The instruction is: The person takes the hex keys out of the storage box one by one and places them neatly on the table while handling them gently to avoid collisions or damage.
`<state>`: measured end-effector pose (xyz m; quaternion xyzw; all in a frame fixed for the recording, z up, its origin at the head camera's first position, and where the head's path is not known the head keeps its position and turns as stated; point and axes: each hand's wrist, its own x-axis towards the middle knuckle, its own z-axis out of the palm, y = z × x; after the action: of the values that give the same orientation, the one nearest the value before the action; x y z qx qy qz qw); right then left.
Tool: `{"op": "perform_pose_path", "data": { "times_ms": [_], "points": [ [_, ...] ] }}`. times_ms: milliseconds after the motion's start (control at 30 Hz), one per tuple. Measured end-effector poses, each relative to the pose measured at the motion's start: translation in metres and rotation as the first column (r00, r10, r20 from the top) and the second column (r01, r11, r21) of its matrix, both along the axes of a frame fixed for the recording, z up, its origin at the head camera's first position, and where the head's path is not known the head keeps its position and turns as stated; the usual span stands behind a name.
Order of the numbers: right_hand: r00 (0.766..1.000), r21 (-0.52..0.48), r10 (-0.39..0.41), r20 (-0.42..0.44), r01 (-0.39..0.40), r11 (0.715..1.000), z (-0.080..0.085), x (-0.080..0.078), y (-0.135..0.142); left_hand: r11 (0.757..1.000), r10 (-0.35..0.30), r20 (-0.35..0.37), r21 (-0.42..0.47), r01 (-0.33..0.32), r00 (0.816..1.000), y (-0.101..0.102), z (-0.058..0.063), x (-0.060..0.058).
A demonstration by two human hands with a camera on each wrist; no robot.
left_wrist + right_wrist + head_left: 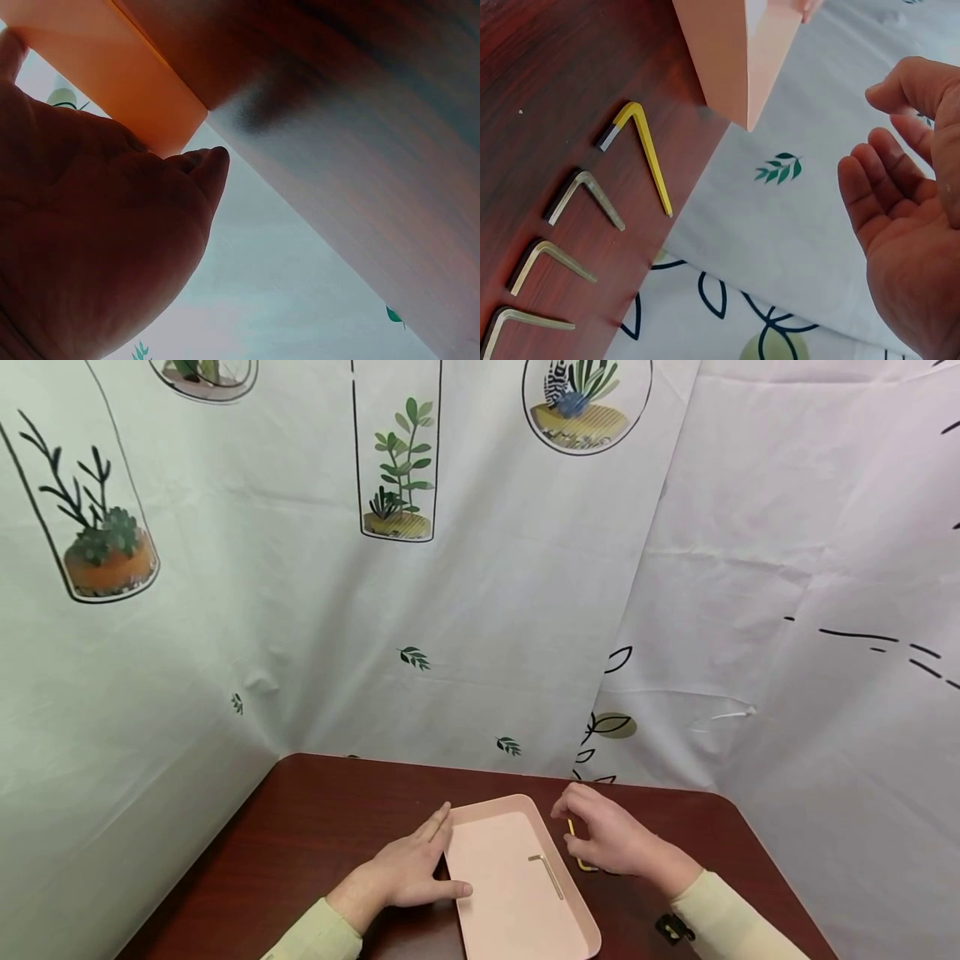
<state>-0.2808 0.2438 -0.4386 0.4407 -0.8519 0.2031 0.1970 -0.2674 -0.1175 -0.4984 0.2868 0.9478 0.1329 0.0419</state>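
A pale pink tray (495, 906) lies on the table with one metallic hex key (551, 877) inside. My left hand (411, 868) rests against the tray's left side, fingers straight along it and thumb across the rim. Right of the tray, my right hand (603, 835) is over a yellow hex key (649, 154), its fingers loosely bent and nothing between them. In the right wrist view, three metallic hex keys, the nearest to the yellow one being a grey hex key (585, 196), lie in a row beside it.
The dark red-brown table (247, 860) has a white curtain (480, 610) with plant prints behind it and at both sides. A small black object (673, 928) shows beside the right sleeve.
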Motion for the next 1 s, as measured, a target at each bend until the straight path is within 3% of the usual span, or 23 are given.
{"op": "perform_pose_path", "data": {
  "times_ms": [267, 633, 1000],
  "points": [
    [0.998, 0.102, 0.020, 0.056, -0.026, 0.994, -0.003, 0.002, -0.011, 1.000, -0.003, 0.000, -0.002, 0.003, 1.000, 0.000, 0.000, 0.000],
    [0.995, 0.209, 0.083, 0.048, -0.091, 0.974, -0.012, 0.002, -0.025, 1.000, -0.002, -0.008, -0.005, 0.002, 1.000, 0.000, 0.000, 0.000],
    [0.993, 0.330, 0.091, 0.081, -0.113, 0.937, -0.019, 0.002, -0.034, 1.000, 0.002, -0.020, -0.003, -0.002, 1.000, 0.000, -0.001, 0.000]
  ]
}}
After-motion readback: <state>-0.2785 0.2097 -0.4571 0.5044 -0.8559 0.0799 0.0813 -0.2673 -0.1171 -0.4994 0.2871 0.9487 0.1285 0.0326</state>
